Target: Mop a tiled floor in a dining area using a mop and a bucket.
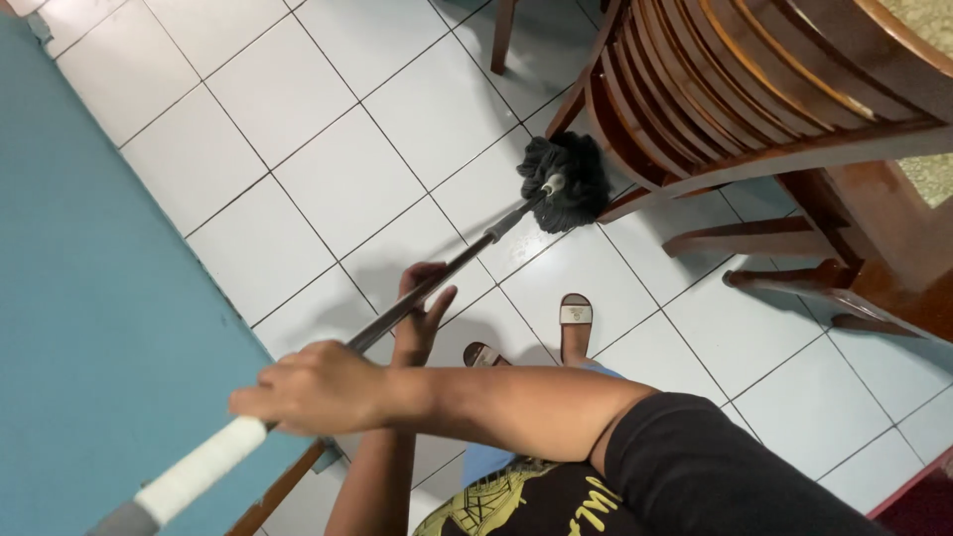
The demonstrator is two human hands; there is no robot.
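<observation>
I hold a long mop with both hands. My right hand (pixel 316 387) reaches across my body and grips the upper part of the mop handle (pixel 467 253), just above its white grip section (pixel 199 467). Further down the dark shaft, my left hand (pixel 422 310) wraps the handle loosely, thumb apart. The dark stringy mop head (pixel 568 184) rests on the white tiled floor (pixel 328 169) at the base of a wooden chair (pixel 715 89). My sandalled feet (pixel 575 316) stand just behind the mop head.
A teal wall (pixel 89 298) fills the left side. The wooden chair's curved slats and legs (pixel 784 238) crowd the upper right, beside a wooden table edge (pixel 913 30). A dark red strip (pixel 923 506) shows at the bottom right.
</observation>
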